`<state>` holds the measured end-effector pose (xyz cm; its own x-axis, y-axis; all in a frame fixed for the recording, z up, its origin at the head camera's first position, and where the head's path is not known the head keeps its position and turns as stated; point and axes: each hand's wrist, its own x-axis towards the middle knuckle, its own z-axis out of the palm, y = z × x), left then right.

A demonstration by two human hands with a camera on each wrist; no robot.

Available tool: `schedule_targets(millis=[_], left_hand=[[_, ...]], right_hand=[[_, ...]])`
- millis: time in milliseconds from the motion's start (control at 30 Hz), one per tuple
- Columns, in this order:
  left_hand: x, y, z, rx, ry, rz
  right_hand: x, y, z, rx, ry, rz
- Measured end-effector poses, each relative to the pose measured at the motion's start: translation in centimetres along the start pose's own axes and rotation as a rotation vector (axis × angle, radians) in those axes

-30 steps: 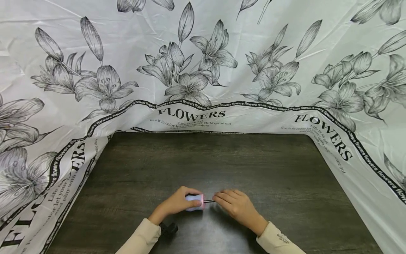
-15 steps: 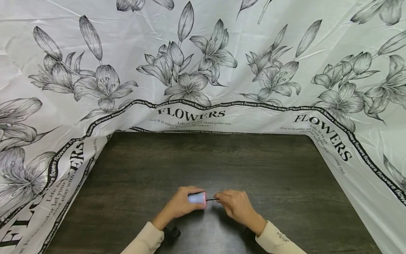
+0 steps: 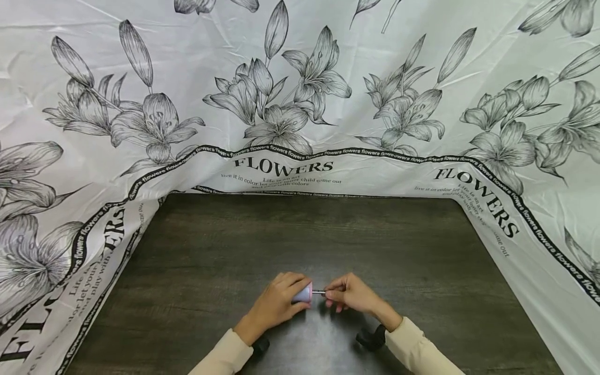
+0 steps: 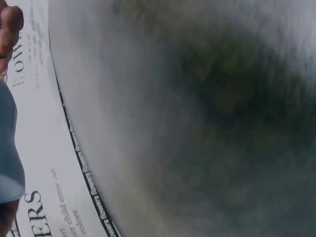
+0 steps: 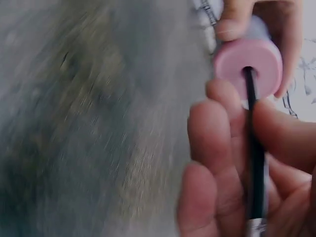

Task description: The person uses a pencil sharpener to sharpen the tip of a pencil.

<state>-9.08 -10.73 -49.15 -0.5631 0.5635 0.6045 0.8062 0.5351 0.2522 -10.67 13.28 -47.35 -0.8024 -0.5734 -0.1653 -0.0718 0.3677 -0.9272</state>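
Observation:
My left hand (image 3: 273, 304) grips a small pale lavender pencil sharpener (image 3: 302, 293) from above, fingers over the back and thumb along the front. Its pink end faces right; in the right wrist view that pink face (image 5: 228, 63) has a round hole. A dark pencil (image 5: 256, 173) with a silvery band at its near end goes into the hole. My right hand (image 3: 353, 294) pinches the pencil between thumb and fingers, close to the sharpener. At the left edge of the left wrist view, only part of the sharpener (image 4: 7, 143) and some fingertips show.
Both hands are over a dark wood-grain table (image 3: 300, 234). White cloth (image 3: 375, 177) printed with black flowers and lettering borders its back and sides. Black wrist camera mounts (image 3: 370, 338) hang under the wrists.
Both hands and the sharpener have shifted slightly right. The left fingers have come further over the sharpener. My right hand has rolled on the pencil, its fingers now underneath and more visible.

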Motion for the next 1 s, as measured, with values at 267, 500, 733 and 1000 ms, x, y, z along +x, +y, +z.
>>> schedule_targets(millis=[267,500,733,1000], left_hand=[[0.6,-0.6,-1.4,-0.221,-0.127,-0.243],[1.2,-1.4,-2.5,-0.493,-0.289,-0.467],[1.2,-2.4,-2.9,-0.671,-0.383,-0.505],[1.5,-2.3,-3.1,-0.790,-0.438,-0.498]], right_hand=[[0.4,0.0,1.0,-0.583,0.375,-0.505],[0.6,0.4,1.3,-0.974,0.569,-0.891],[0.8,0.9,1.4,-1.098,0.639,-1.068],[1.0,0.8,1.3,-1.036,0.643,-1.183]])
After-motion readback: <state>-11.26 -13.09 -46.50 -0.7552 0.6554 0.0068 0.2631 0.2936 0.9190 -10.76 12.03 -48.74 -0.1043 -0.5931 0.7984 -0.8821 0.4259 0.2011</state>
